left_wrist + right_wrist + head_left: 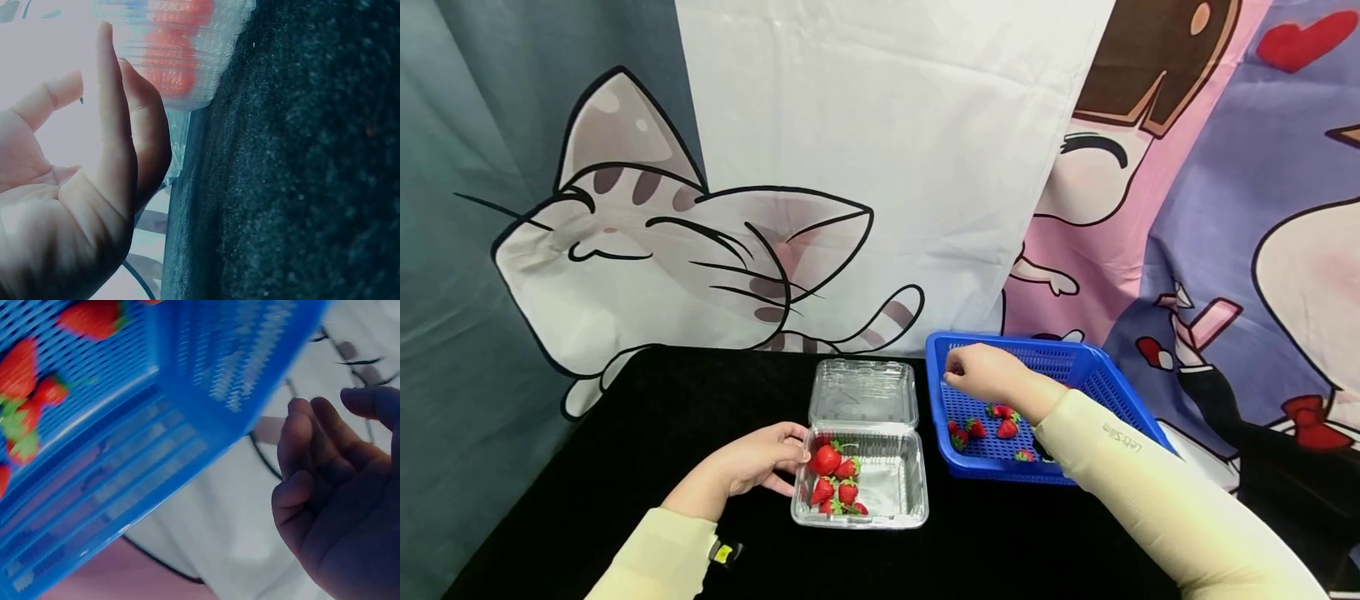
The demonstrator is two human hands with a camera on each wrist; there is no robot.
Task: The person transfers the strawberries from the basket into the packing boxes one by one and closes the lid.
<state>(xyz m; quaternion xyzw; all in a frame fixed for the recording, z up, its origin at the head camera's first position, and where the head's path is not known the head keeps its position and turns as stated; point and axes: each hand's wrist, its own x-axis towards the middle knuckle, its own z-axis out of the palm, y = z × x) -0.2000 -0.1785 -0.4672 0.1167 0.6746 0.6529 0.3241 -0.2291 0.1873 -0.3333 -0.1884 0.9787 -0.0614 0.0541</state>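
A clear plastic clamshell box (887, 521) stands on the black cloth with its lid (865, 392) folded back. Several strawberries (847, 492) sit in its left half. My left hand (752, 462) holds the box's left side, thumb and fingers at the rim; the left wrist view shows the fingers (112, 125) against the clear wall. Above the left part of a blue basket (951, 400) is my right hand (988, 371), fingers loosely bent. Nothing shows between those fingers in the right wrist view. More strawberries (1007, 427) lie in the basket, partly hidden by my right forearm.
Black cloth (760, 550) covers the table. A printed curtain (880, 167) with a cartoon cat hangs right behind it. The basket's raised slotted walls (237, 350) stand just right of the box.
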